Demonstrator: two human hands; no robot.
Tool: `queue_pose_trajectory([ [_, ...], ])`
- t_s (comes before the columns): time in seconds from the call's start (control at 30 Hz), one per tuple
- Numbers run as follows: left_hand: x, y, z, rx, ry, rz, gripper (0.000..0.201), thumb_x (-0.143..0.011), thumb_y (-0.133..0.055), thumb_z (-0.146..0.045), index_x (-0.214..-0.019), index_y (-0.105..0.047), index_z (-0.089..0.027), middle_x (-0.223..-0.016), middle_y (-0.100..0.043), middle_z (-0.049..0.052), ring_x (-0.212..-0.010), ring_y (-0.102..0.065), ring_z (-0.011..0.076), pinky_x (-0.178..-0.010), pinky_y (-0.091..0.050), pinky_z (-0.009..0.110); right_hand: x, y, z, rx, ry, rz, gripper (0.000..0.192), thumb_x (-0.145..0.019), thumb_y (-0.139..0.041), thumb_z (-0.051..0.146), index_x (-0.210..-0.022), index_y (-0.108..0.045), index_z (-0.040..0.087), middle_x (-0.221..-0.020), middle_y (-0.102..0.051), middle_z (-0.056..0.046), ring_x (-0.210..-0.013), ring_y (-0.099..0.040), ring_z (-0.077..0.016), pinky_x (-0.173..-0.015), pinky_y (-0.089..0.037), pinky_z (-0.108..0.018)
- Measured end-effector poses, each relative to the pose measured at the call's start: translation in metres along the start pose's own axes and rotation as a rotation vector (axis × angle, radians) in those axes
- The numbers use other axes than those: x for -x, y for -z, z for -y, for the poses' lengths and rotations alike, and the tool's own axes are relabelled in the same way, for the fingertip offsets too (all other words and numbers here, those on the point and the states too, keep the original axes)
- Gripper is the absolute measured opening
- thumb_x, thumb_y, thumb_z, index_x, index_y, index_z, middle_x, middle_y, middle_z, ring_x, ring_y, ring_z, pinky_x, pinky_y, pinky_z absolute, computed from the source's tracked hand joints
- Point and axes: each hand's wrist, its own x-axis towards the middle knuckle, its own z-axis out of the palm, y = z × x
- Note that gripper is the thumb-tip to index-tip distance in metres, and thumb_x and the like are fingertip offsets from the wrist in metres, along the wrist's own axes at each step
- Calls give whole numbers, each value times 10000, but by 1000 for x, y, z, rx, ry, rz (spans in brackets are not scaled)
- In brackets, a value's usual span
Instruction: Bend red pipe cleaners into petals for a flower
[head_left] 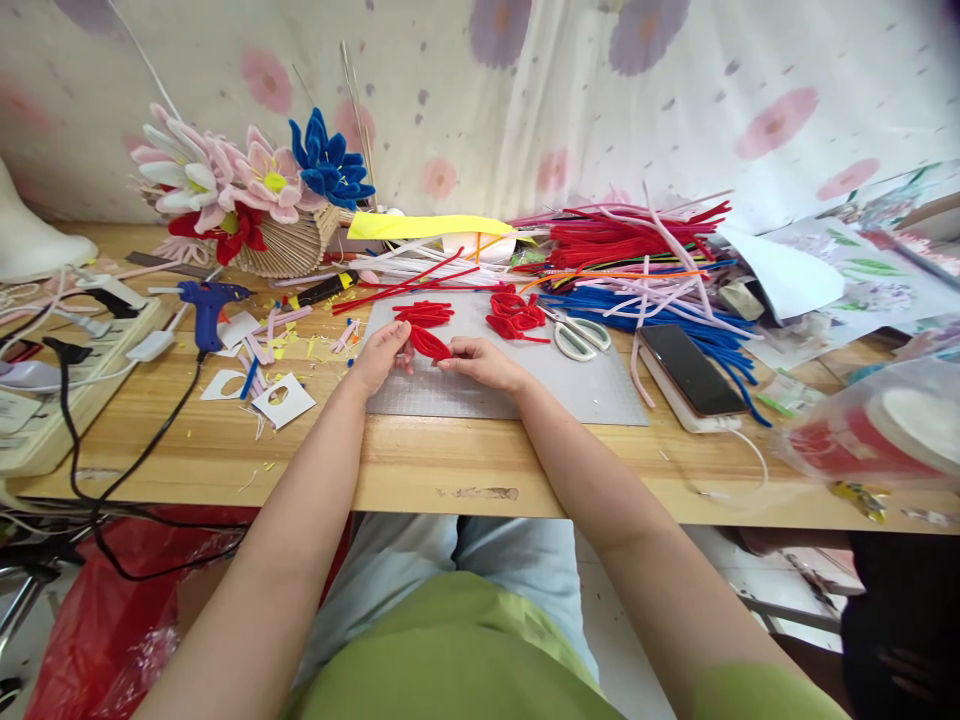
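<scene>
Between my two hands is a red pipe-cleaner petal (430,344), leaf-shaped and held over the grey cutting mat (480,390). My left hand (384,357) pinches its left end. At its right end, the fingertips of my right hand (484,361) are closed on it. Just behind the petal lies a small pile of short red pipe-cleaner pieces (424,313). Several red looped petals (516,314) sit on the mat farther right. Beside them rest scissors (579,334) with pale handles, their blades partly hidden.
A blue glue gun (210,312) stands left, its black cable crossing the table edge. Fuzzy flowers (259,180) are at the back left. Bundled pipe cleaners (630,240) spread behind the mat. A phone (691,370) and a bagged cup (885,430) are on the right.
</scene>
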Motion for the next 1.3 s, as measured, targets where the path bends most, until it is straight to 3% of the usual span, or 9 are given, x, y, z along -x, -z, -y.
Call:
queue_pose_trajectory([
  [0.07, 2, -2, -2, 55, 58, 89, 341, -600, -776, -362, -843, -637, -167, -615, -565, -18, -497, -501, 77, -446, -481, 196, 1, 1, 2, -59, -13, -12, 344, -711, -641, 466, -755, -645, 125, -726, -591, -1, -722, -506, -115, -730, -392, -267],
  [0.13, 4, -3, -2, 83, 90, 121, 407, -549, -809, -290, -899, -645, -162, -637, -587, -17, -519, -521, 80, -486, -507, 216, 2, 1, 3, -122, -19, -19, 363, -714, -638, 484, -776, -642, 126, -765, -626, -12, -757, -529, -122, -769, -400, -276],
  [0.3, 1, -6, 6, 68, 60, 39, 401, -443, -841, -189, -792, -650, -134, -645, -628, -4, -529, -557, 98, -491, -508, 233, 1, -3, 4, -209, -15, 7, 389, -707, -646, 514, -822, -655, 142, -853, -676, -28, -834, -575, -144, -824, -412, -290],
  [0.43, -1, -11, 10, 37, 0, -39, 321, -450, -831, -187, -700, -638, -127, -581, -621, -15, -456, -524, 78, -483, -493, 228, 0, -6, 6, -230, 8, 32, 388, -714, -642, 515, -842, -661, 150, -898, -688, -38, -864, -582, -152, -824, -419, -293],
  [0.77, 4, -18, 5, 24, -54, -65, 278, -463, -828, -227, -581, -598, -124, -525, -599, -11, -411, -521, 79, -462, -478, 224, 1, -6, 6, -161, 7, 30, 373, -708, -633, 511, -739, -611, 140, -737, -595, 4, -736, -505, -114, -720, -387, -263],
  [1.0, 4, -17, 0, 32, 17, 13, 478, -519, -814, -280, -949, -648, -151, -826, -691, 41, -661, -636, 132, -501, -512, 209, -3, -3, -4, -61, 46, -92, 383, -676, -667, 511, -770, -639, 141, -728, -581, -2, -729, -500, -126, -725, -394, -276],
  [1.13, 3, -15, 1, -36, 35, -23, 446, -585, -759, -432, -900, -651, -135, -702, -668, 33, -589, -627, 133, -450, -489, 207, -4, -5, -10, 73, 78, -58, 350, -676, -687, 480, -763, -669, 141, -732, -567, -10, -716, -499, -127, -725, -397, -276],
  [1.3, -2, -14, 9, -172, 22, -81, 440, -500, -814, -349, -849, -663, -129, -654, -661, 11, -528, -590, 102, -440, -450, 187, -1, -5, -7, 94, 112, 48, 361, -736, -643, 478, -873, -703, 149, -779, -575, -25, -737, -510, -127, -754, -408, -277],
])
